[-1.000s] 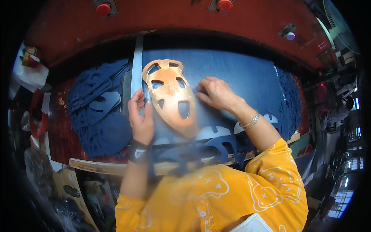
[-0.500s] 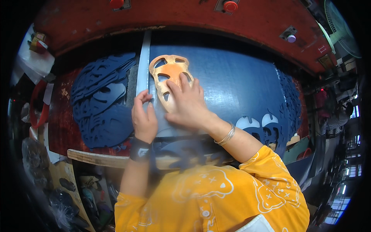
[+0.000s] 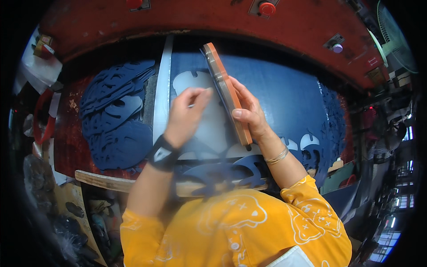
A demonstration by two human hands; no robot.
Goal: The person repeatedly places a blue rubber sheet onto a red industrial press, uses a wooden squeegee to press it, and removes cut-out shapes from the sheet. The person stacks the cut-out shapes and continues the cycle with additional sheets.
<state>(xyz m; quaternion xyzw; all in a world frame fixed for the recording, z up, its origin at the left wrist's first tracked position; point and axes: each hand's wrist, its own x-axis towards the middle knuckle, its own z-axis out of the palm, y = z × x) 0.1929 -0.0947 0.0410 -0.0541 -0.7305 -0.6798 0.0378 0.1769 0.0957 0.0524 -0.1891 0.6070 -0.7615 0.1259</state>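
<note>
My right hand grips a shoe-sole-shaped cutting die, thumb on one side and fingers round the other. The die stands tilted on edge above the dark blue sheet, showing an orange-brown side and a grey metal band. My left hand is raised just left of the die, slightly blurred, its fingers pinched together. A small pale bit shows at those fingers, too small to name. Beneath both hands lies a pale, rounded cut-out area in the sheet.
Dark blue cut sheet pieces are heaped at the left, beside a pale strip. More cut edges hang at the right. A red machine beam with a red button spans the back. A wooden rail borders the front.
My right hand has lifted the die off the sheet and turned it on edge, moving right. The pale cut-out area is uncovered. My left hand has moved right and its fingers have closed.
</note>
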